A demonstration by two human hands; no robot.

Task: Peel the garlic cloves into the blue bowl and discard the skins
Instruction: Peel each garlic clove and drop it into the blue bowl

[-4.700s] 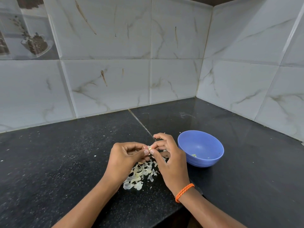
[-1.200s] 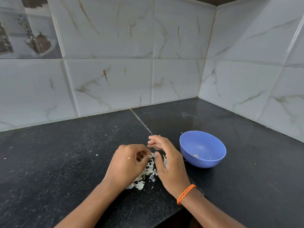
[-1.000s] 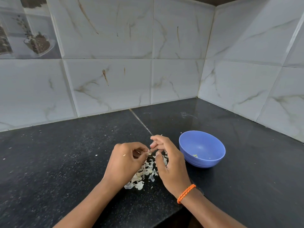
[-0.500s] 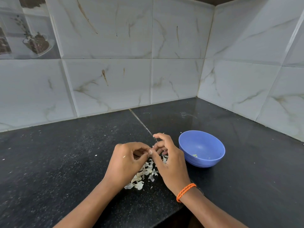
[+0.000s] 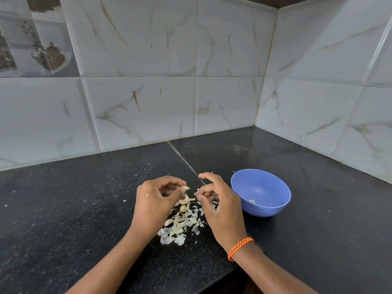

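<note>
My left hand (image 5: 156, 201) pinches a small pale garlic clove (image 5: 186, 188) between thumb and fingertips, just above the counter. A short gap to its right, my right hand (image 5: 219, 205) has its fingers curled, pinching a tiny scrap of skin (image 5: 197, 190) at the tips. Below and between the hands lies a loose pile of papery garlic skins (image 5: 180, 224), with one small clove (image 5: 183, 208) among them. The blue bowl (image 5: 261, 193) stands right of my right hand, holding a few small bits on its bottom.
The black speckled counter (image 5: 84, 209) runs into a corner of white marbled wall tiles (image 5: 148, 81). Its front edge drops off below my right wrist. Small skin flecks are scattered across the counter to the left.
My hands, whose fingertips were together on the clove half a second ago, have pulled slightly apart. The clove stays in the left hand and a skin scrap has come away with the right.
</note>
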